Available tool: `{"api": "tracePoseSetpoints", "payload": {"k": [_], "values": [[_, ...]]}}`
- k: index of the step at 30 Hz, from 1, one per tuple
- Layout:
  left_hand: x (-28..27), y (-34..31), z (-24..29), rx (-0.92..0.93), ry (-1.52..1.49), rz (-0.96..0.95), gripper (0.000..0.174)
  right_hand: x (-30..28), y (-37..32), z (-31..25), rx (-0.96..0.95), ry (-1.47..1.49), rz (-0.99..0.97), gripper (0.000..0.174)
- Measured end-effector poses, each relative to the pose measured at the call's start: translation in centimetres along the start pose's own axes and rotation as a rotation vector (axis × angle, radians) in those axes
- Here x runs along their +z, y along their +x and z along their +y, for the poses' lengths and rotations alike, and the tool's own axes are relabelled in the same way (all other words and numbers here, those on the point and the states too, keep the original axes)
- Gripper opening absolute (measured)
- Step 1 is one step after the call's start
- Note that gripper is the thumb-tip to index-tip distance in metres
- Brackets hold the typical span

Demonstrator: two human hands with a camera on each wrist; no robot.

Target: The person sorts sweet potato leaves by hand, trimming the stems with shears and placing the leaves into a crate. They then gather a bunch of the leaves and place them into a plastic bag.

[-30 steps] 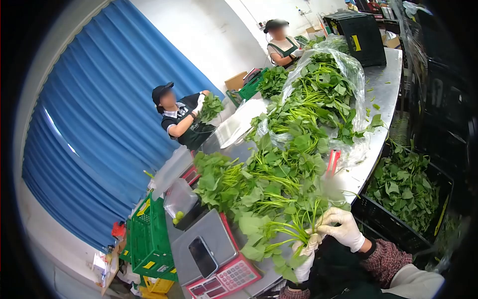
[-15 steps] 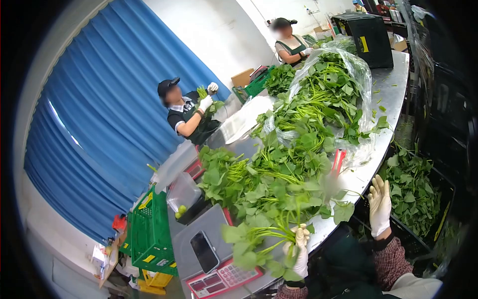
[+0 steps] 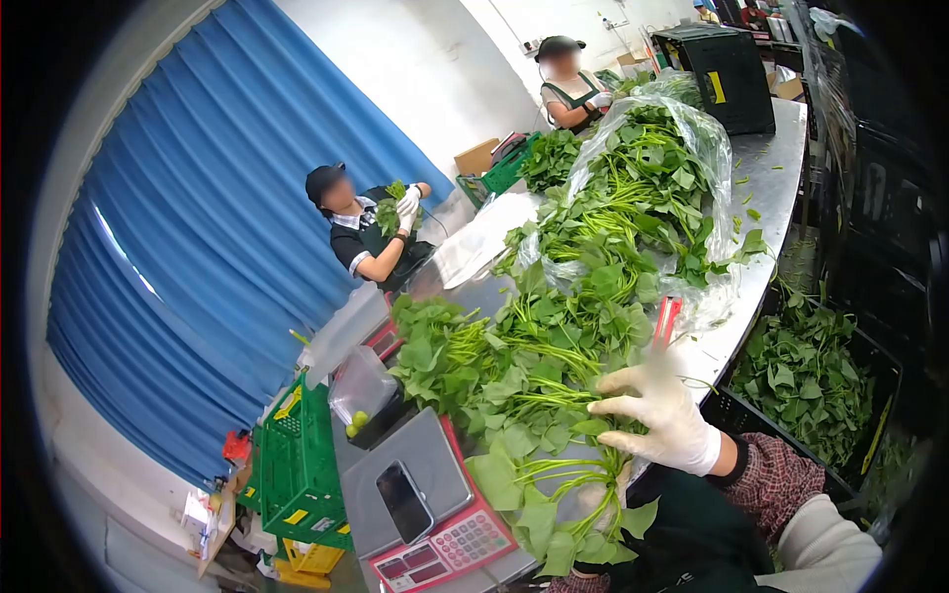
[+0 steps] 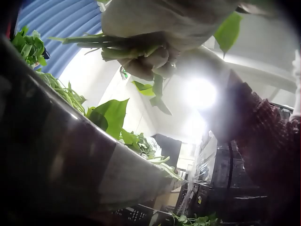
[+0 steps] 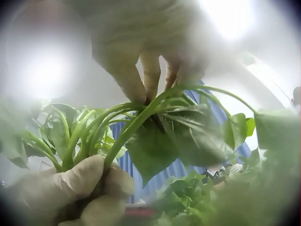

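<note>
Leafy green stems (image 3: pixel 559 474) stand bunched in my gloved left hand (image 5: pixel 77 188), their leaves drooping over the red-edged scale. That hand is mostly hidden behind leaves in the head view; the right wrist view shows its thumb and fingers curled round the stems. In the left wrist view the gloved hand (image 4: pixel 164 21) has cut stem ends beside it. My gloved right hand (image 3: pixel 662 420) is just above the bunch, fingers spread over the edge of the leafy heap (image 3: pixel 583 326). The right wrist view shows its fingertips close to a leaf (image 5: pixel 153 148); contact is unclear.
A phone (image 3: pixel 403 502) lies on the scale (image 3: pixel 450 544). Green crates (image 3: pixel 301 474) stand at the left, a black crate of leaves (image 3: pixel 801 366) at the right. A red-handled tool (image 3: pixel 667 321) lies by the heap. Two people stand across the metal table (image 3: pixel 786 178).
My right hand left the bunch, swung out to the right with its palm raised, and is now back over the leaves. The left hand has kept its hold on the stems.
</note>
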State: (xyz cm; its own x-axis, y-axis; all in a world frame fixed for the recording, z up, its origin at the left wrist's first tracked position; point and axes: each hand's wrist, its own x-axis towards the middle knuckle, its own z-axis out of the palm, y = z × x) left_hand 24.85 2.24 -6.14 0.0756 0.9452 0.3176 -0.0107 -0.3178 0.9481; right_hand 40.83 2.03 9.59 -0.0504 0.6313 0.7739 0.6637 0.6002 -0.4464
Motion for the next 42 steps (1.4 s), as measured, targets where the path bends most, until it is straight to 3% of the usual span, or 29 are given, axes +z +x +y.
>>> {"api": "tracePoseSetpoints", "payload": {"k": [12, 17, 19, 21, 25, 31, 32, 35, 42], "values": [[-0.1, 0.0, 0.1, -0.102, -0.184, -0.021, 0.009, 0.0, -2.3, 1.3, 0.001, 0.123, 0.013, 0.016], [-0.1, 0.0, 0.6, -0.143, -0.258, -0.030, 0.009, -0.5, -2.3, 0.5, 0.062, 0.036, 0.171, 0.024], [-0.1, 0.0, 1.0, -0.160, -0.286, -0.035, 0.009, -1.2, -1.8, -0.2, -0.001, 0.008, 0.146, 0.024], [0.0, 0.1, 1.3, -0.176, -0.314, -0.044, 0.009, -1.4, -1.3, -1.0, -0.218, -0.064, 0.025, 0.018], [0.0, 0.2, 2.2, -0.207, -0.370, -0.061, 0.009, -0.9, -1.3, -1.2, -0.309, -0.198, -0.161, 0.021], [0.1, 0.4, 4.3, -0.251, -0.456, -0.082, 0.009, -0.4, -2.3, 0.4, -0.163, -0.192, 0.022, 0.021], [-0.1, 0.5, 5.0, -0.237, -0.311, -0.131, 0.012, -0.4, -2.4, 0.6, -0.171, -0.179, -0.014, 0.020], [-0.6, 0.7, 4.6, -0.155, -0.239, -0.221, 0.019, 0.0, -2.6, 0.5, -0.172, -0.182, -0.054, 0.021], [-1.0, 0.4, 5.3, -0.177, -0.152, -0.213, 0.024, 0.3, -2.5, 0.4, -0.178, -0.235, -0.122, 0.025]]}}
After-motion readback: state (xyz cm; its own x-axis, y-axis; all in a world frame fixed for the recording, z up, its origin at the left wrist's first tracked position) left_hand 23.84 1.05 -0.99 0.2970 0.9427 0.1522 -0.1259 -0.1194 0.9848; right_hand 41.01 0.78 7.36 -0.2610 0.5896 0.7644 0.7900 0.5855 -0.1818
